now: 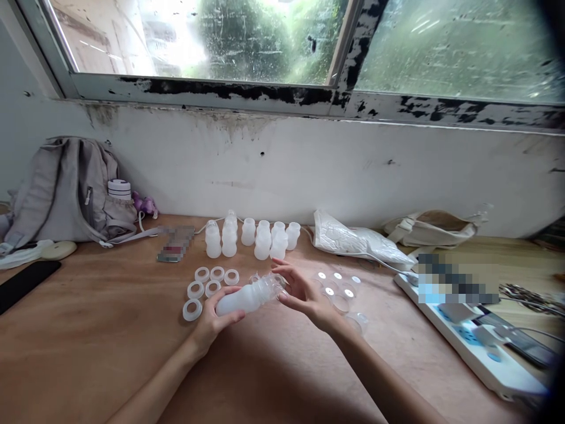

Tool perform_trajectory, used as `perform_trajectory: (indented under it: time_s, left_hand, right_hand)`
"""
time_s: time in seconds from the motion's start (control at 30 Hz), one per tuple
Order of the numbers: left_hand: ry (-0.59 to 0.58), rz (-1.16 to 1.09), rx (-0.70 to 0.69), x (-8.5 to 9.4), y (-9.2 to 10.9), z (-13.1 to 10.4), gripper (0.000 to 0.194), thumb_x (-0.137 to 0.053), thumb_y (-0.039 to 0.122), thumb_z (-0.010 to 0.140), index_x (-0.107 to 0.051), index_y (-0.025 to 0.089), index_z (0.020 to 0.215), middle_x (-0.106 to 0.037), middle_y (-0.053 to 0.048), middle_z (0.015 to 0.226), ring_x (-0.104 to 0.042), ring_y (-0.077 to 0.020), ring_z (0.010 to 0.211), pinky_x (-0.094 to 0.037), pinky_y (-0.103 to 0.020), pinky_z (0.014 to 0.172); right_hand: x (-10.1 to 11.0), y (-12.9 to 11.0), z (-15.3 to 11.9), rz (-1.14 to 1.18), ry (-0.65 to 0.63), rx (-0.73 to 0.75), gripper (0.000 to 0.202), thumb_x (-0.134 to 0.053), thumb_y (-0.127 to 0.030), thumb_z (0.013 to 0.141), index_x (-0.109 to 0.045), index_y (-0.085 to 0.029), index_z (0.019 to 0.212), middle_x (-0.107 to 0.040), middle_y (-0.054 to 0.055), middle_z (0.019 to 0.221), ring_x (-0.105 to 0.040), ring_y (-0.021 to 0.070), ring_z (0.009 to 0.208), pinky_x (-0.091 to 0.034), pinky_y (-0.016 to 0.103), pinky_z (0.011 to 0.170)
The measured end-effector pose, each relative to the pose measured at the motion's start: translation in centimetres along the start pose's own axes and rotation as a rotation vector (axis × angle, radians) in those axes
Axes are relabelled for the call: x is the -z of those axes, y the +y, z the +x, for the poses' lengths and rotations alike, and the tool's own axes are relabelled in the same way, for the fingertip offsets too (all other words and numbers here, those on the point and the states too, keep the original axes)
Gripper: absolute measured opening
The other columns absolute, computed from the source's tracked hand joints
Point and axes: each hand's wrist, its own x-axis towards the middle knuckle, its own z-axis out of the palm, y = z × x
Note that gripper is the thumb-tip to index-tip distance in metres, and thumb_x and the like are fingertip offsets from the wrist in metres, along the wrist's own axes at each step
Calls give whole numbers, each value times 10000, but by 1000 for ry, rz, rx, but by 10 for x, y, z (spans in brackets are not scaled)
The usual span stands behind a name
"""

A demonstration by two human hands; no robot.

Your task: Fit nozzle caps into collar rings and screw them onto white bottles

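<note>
Hands meet over a wooden table [88, 347] beneath a grimy window. The left hand [212, 321] grips the base of a translucent white plastic bottle [247, 297], held on its side just above the tabletop. The right hand [302, 294], fingers loosely curled, touches the bottle's clear top end. Just left of the hands lie six white rings [210, 287]; behind them stands a row of small white bottles [251, 237]. Clear caps [338, 288] lie to the right. A grey backpack [66, 191] leans against the wall at far left, and a white power strip [477, 347] sits at right.
</note>
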Motion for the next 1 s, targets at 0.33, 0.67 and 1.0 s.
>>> perform_trajectory:
  time_s: [0.33,0.67,1.0]
  left_hand:
    - [18,125,-39,-1,6,0,432,-685,283,607,-570,160,1005,-605,-42,958,-534,-157,767,-427,-213,649]
    - [1,255,-130,-2,5,-4,415,-673,294,635,-552,174,1014,-589,-55,975,-558,-185,806,-450,-251,661]
    - [63,521,-393,-7,8,-14,386,-644,266,659,-549,180,1024,-540,-55,907,-547,-201,819,-456,-311,709]
  right_hand:
    - [8,4,4,-98,-51,-169,343,-614,-363,747,-537,-184,1029,-588,67,968,-585,184,845,-491,344,753]
    - [15,2,3,-1,-141,-184,399,-678,-280,696,-553,-186,1063,-609,82,1040,-578,210,973,-465,384,859]
    - [11,5,-3,-6,-144,-189,393,-714,-263,661,-580,-181,1021,-646,71,972,-605,209,911,-502,352,797]
